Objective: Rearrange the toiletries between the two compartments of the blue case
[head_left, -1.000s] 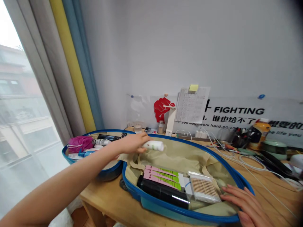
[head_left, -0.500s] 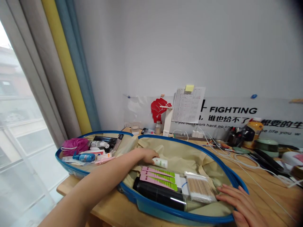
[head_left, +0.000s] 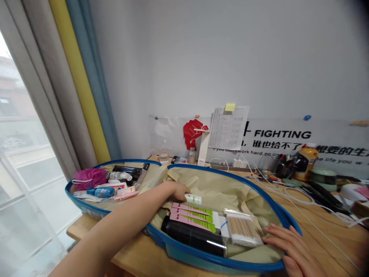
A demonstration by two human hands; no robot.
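Note:
A blue suitcase (head_left: pixel 201 263) lies unzipped on the desk, its two halves lined in beige. My left hand (head_left: pixel 177 190) reaches into the nearer half, fingers curled round a small white bottle with green print (head_left: pixel 193 199), set down just behind two pink and green tubes (head_left: pixel 191 216). A black bottle (head_left: pixel 193 236) and a bag of cotton swabs (head_left: pixel 242 229) lie in front of them. My right hand (head_left: pixel 291 250) rests flat with fingers spread on the near right rim. The far half (head_left: pixel 86 209) holds a magenta bath sponge (head_left: pixel 89 177) and several toiletries.
The wooden desk (head_left: pixel 325 238) carries white cables (head_left: pixel 302 198), an orange bottle (head_left: pixel 302 163), a green bowl (head_left: pixel 324 177) and small clutter along the wall. A banner with a red fist and a paper sheet hang behind. Curtains and a window are on the left.
My left hand carried the white bottle from above the suitcase's back edge down into the nearer half, beside the pink tubes. My right hand stayed on the rim.

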